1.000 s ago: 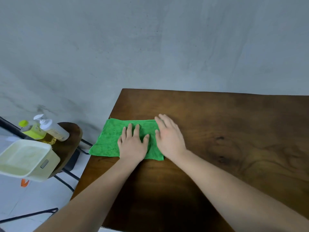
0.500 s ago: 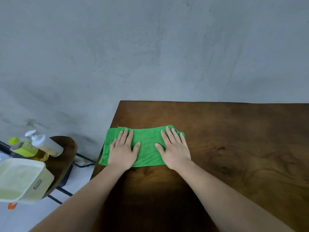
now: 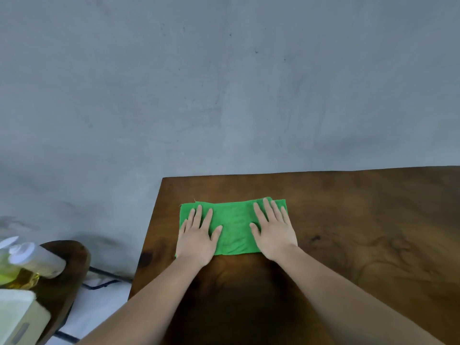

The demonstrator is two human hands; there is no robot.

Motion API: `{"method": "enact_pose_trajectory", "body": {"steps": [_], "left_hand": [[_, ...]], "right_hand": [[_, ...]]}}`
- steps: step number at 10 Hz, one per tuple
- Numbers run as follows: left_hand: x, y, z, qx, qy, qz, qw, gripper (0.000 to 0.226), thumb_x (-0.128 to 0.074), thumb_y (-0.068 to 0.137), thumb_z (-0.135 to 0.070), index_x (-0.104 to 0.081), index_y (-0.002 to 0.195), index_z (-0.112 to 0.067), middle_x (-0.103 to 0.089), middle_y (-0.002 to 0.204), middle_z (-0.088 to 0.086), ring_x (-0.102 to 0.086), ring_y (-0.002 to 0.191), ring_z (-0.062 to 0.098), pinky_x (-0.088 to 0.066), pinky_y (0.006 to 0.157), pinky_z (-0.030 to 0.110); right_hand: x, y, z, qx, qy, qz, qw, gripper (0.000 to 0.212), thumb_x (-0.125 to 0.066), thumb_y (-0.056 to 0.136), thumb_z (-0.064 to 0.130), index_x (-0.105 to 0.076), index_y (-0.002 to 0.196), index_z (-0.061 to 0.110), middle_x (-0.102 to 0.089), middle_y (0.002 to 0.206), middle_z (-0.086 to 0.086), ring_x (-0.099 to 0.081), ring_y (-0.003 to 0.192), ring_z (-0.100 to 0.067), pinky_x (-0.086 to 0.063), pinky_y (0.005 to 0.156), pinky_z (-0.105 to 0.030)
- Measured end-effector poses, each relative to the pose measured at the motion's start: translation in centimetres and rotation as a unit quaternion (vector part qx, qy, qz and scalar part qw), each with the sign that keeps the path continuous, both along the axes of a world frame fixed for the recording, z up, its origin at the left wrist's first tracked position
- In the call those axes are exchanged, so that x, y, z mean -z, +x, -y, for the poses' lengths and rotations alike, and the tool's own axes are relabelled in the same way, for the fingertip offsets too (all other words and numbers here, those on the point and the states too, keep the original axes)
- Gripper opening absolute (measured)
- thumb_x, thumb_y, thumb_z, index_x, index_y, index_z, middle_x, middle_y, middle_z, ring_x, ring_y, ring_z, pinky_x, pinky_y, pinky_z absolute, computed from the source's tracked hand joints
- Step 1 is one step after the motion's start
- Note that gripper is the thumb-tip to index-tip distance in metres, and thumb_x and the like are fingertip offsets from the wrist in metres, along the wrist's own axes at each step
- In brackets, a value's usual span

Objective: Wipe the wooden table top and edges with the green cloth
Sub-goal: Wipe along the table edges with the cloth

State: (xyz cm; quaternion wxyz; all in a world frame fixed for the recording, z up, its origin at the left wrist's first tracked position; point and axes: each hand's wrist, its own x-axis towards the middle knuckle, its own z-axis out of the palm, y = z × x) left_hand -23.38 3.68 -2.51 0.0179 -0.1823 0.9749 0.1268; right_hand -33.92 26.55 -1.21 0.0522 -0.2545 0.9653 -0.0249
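Observation:
A green cloth (image 3: 234, 227) lies spread flat on the dark wooden table (image 3: 361, 232), near the table's far left corner. My left hand (image 3: 198, 239) presses palm-down on the cloth's left end, fingers apart. On the cloth's right end rests my right hand (image 3: 273, 235), also flat with fingers spread. Neither hand curls around the fabric. The cloth lies wholly on the top, a little in from the left edge.
A grey wall (image 3: 224, 95) stands right behind the table. At the lower left, a round dark stool (image 3: 72, 267) carries pump bottles (image 3: 37, 260) and a pale rectangular tub (image 3: 17, 317). Black metal legs and pale floor show between stool and table.
The cloth has slid right, off the left edge and fully onto the top, and is spread wider. My hands have moved apart to its two ends. The view has tilted upward.

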Motion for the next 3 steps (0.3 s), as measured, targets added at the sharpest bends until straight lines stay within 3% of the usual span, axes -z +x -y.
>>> {"method": "enact_pose_trajectory", "body": {"steps": [2, 3], "left_hand": [[0.1, 3.6, 1.0, 0.027, -0.032, -0.009, 0.999, 0.075, -0.004, 0.109, -0.071, 0.005, 0.175, -0.036, 0.014, 0.182, -0.003, 0.013, 0.170, 0.019, 0.003, 0.137, 0.041], [0.3, 5.5, 0.4, 0.059, 0.013, -0.042, 0.997, 0.081, 0.010, 0.102, -0.075, -0.004, 0.174, -0.042, 0.010, 0.180, -0.007, 0.001, 0.171, 0.019, 0.007, 0.134, 0.034]], "right_hand": [[1.3, 6.1, 1.1, -0.032, -0.036, 0.024, 0.999, 0.071, -0.010, 0.113, 0.065, 0.003, 0.174, 0.032, 0.022, 0.178, -0.001, 0.017, 0.168, -0.023, 0.012, 0.134, -0.041], [2.5, 7.8, -1.0, -0.025, -0.092, -0.034, 0.995, 0.069, -0.026, 0.112, 0.069, -0.034, 0.170, 0.033, -0.021, 0.179, -0.006, -0.025, 0.166, -0.026, 0.002, 0.128, -0.039]]}}
